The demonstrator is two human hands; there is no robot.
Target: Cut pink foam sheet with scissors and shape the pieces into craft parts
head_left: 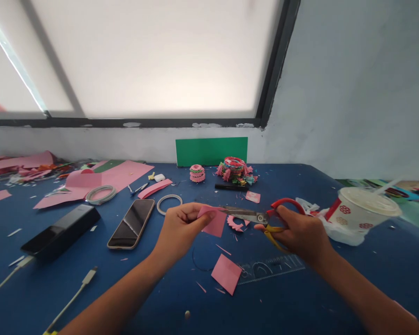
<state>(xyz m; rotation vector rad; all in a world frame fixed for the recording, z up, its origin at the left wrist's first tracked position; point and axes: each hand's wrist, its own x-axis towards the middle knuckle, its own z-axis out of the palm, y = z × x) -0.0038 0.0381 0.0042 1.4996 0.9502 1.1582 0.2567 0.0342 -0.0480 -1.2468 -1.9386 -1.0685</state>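
Observation:
My left hand (181, 228) is closed in a pinch on a small folded piece of pink paper (214, 222), held above the blue table (300, 298). My right hand (298, 232) is wrapped round the red and yellow handles of a pair of scissors (254, 216). The scissor blades point left and meet the top edge of the pink paper. Below the hands, a loose pink paper square (226, 273) lies on the table beside a clear plastic ruler (272, 269). A cut pink scrap (235, 223) lies under the blades.
A phone (131, 223), a black power bank (61, 231) with cables, and two tape rings (169, 203) lie to the left. Pink sheets (108, 179) cover the far left. Paper flowers (235, 170) and a green card (211, 151) stand at the wall. A lidded cup (365, 211) lies at right.

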